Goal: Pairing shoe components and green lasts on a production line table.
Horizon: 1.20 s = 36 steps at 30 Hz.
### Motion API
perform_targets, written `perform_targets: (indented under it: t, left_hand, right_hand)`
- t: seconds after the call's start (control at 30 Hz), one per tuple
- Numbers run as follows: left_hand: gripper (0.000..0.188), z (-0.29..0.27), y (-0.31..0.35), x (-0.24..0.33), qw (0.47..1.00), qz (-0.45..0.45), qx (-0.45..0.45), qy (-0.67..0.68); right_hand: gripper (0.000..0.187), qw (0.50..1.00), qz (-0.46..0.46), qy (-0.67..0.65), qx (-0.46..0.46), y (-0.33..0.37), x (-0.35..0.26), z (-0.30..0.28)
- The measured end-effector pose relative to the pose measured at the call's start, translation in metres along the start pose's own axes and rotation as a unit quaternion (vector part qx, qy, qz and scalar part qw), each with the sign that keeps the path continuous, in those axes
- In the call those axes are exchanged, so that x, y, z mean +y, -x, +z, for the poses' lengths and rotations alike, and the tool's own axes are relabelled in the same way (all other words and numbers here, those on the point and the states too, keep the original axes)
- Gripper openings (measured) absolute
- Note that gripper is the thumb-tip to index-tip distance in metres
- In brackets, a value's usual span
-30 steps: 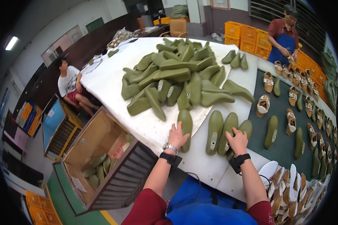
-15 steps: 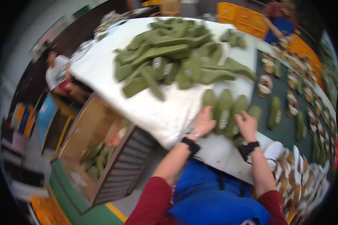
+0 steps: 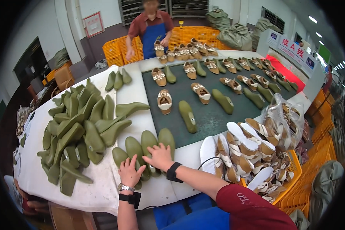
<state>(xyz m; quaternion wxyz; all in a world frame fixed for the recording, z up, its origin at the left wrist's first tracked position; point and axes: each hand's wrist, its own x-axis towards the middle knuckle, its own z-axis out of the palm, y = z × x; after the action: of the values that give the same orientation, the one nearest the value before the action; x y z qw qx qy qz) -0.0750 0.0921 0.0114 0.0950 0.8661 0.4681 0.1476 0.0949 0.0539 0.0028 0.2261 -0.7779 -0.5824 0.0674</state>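
A short row of green shoe lasts (image 3: 149,141) lies on the near white tabletop. My left hand (image 3: 129,173), with a metal watch at its wrist, rests with spread fingers on the leftmost lasts of the row. Close beside it, my right hand (image 3: 160,157) lies over the lasts farther right, its fingers apart and partly covering them. Neither hand is closed round a last. To the left rises a big heap of green lasts (image 3: 73,132) on a white cloth, and a small group of lasts (image 3: 118,79) lies behind it.
On the dark green belt (image 3: 136,113) stand rows of brown-and-white shoes (image 3: 165,101) and single lasts (image 3: 187,117). At right, an orange crate (image 3: 293,176) holds piled shoes and white-soled pairs. A co-worker in a blue apron (image 3: 153,40) handles shoes across the table, before orange crates (image 3: 113,51).
My view has swung right, bringing the belt and the co-worker to the middle. My hands have come closer together, still at the row of lasts.
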Motion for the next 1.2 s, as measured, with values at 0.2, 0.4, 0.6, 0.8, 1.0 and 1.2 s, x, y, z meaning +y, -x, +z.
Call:
perform_targets:
  t: [0.2, 0.4, 0.6, 0.8, 1.0, 1.2]
  left_hand:
    - [0.049, 0.008, 0.002, -0.005, 0.997, -0.003, 0.079, 0.018]
    - [0.034, 0.006, 0.025, -0.006, 0.99, -0.004, 0.106, 0.09]
    - [0.047, 0.017, 0.032, 0.01, 0.986, 0.023, 0.148, -0.076]
    - [0.068, 0.028, 0.045, 0.056, 0.991, 0.045, 0.121, -0.042]
    - [0.064, 0.032, 0.039, 0.072, 0.983, 0.085, 0.133, -0.093]
    - [0.066, 0.032, 0.043, 0.072, 0.986, 0.065, 0.113, -0.103]
  right_hand:
    - [0.052, 1.0, -0.013, -0.01, -0.01, -0.003, 0.0, 0.005]
    - [0.05, 0.999, -0.022, -0.03, -0.019, 0.001, 0.006, -0.001]
    - [0.05, 0.999, -0.039, -0.014, -0.012, 0.001, 0.011, 0.0]
    - [0.043, 0.996, -0.091, -0.015, 0.011, 0.0, 0.001, 0.012]
    - [0.044, 0.995, -0.095, -0.026, -0.02, -0.009, 0.045, -0.003]
    - [0.069, 0.95, -0.151, 0.086, -0.261, 0.0, 0.038, -0.042]
